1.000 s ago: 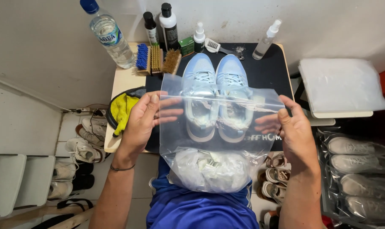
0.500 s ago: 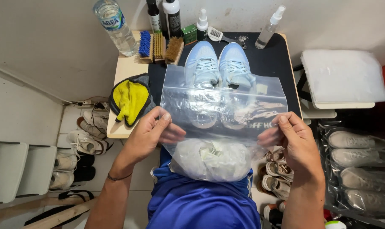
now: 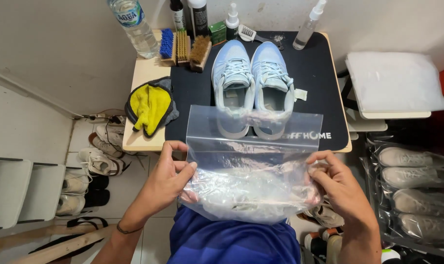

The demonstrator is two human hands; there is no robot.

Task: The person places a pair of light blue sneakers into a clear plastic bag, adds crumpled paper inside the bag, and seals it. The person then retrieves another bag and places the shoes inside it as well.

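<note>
Two hands: left hand (image 3: 165,178) and right hand (image 3: 341,188) each pinched on a side of the clear plastic bag (image 3: 253,166), held above the lap.
Behind: pale blue sneakers (image 3: 253,80) on black mat (image 3: 319,73), partly veiled by the bag.
Around: brushes (image 3: 185,46), yellow cloth (image 3: 151,105).
Change: bag lower and nearer than half a second ago.

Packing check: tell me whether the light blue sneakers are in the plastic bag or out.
Out. The sneakers stand side by side on the black mat, behind the clear bag.
</note>
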